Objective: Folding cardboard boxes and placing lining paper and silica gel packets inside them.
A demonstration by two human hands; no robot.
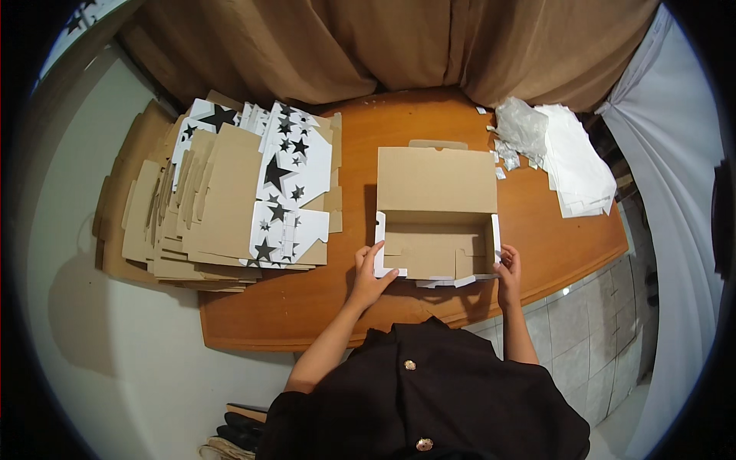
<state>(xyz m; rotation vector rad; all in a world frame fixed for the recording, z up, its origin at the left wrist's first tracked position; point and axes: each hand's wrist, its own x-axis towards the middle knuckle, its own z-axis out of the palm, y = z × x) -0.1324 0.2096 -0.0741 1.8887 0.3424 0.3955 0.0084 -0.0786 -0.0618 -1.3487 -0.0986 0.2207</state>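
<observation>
While its lid [437, 180] stands up, curled hands [371, 282] [509, 270] hold the cardboard box [435, 244] at both ends.

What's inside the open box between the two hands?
Inside the open box, held by the left hand and right hand, only its own bare brown cardboard shows. Its flaps cover whatever is beneath them, so that's hidden.
</observation>
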